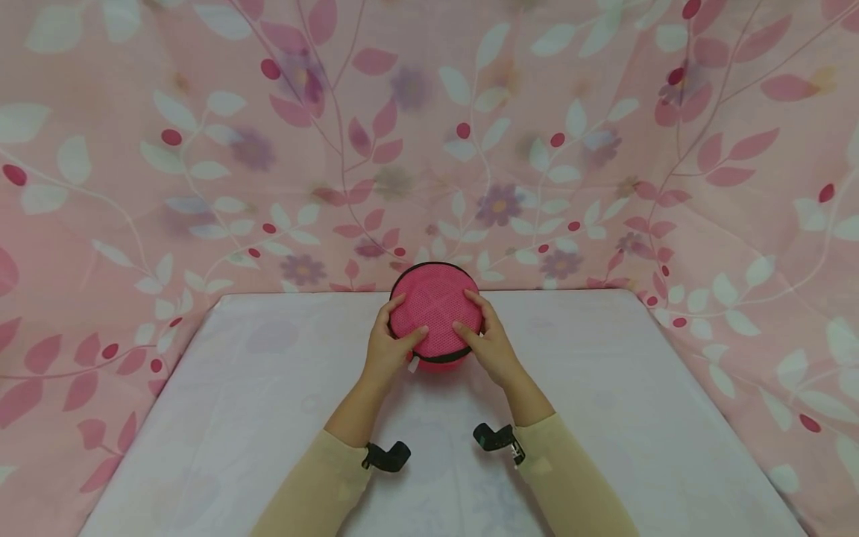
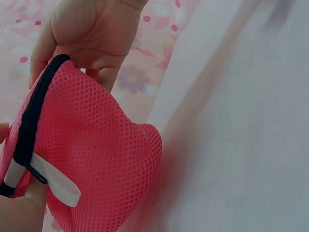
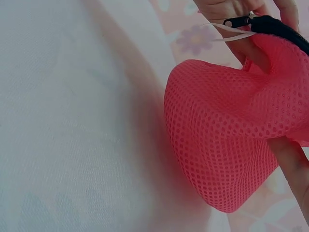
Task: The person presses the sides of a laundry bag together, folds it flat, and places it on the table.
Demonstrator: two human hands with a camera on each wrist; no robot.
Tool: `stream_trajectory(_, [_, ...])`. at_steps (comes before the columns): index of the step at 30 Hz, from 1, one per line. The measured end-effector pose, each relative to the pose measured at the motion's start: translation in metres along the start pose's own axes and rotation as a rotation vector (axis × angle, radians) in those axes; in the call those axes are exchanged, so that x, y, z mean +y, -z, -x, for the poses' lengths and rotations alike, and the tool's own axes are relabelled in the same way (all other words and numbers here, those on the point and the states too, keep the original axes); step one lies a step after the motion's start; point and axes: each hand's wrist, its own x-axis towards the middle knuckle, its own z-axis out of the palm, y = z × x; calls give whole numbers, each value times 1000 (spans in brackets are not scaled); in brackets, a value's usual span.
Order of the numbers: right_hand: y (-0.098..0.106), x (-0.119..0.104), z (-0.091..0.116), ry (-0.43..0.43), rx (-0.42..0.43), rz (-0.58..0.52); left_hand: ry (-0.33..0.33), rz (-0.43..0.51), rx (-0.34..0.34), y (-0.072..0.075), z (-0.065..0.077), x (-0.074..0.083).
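Observation:
A round pink mesh laundry bag (image 1: 432,313) with a black zipper edge is held up over the table. My left hand (image 1: 388,349) grips its left side, thumb on the flat mesh top. On the opposite side, my right hand (image 1: 494,350) holds it the same way. In the left wrist view, a whitish fabric tab (image 2: 60,186) hangs by the zipper near my left hand. The soft mesh body (image 3: 222,135) bulges below the zipper in the right wrist view, with some right fingers (image 3: 289,164) against it. The bag's far side is hidden.
A table with a pale cloth (image 1: 268,418) lies beneath the hands. Pink floral fabric (image 1: 429,149) hangs behind the table and along both sides. A small black device is strapped to each sleeve cuff.

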Motion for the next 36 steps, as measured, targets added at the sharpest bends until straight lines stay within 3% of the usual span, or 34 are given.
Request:
stream_trajectory(12, [1, -2, 4, -28, -56, 39, 63, 49, 23, 0, -1, 2])
stream_trajectory(29, [-2, 6, 1, 6, 45, -161, 103, 15, 21, -7, 5, 4])
stream_trajectory(36, [-5, 7, 0, 60, 114, -291, 123, 89, 11, -8, 5, 1])
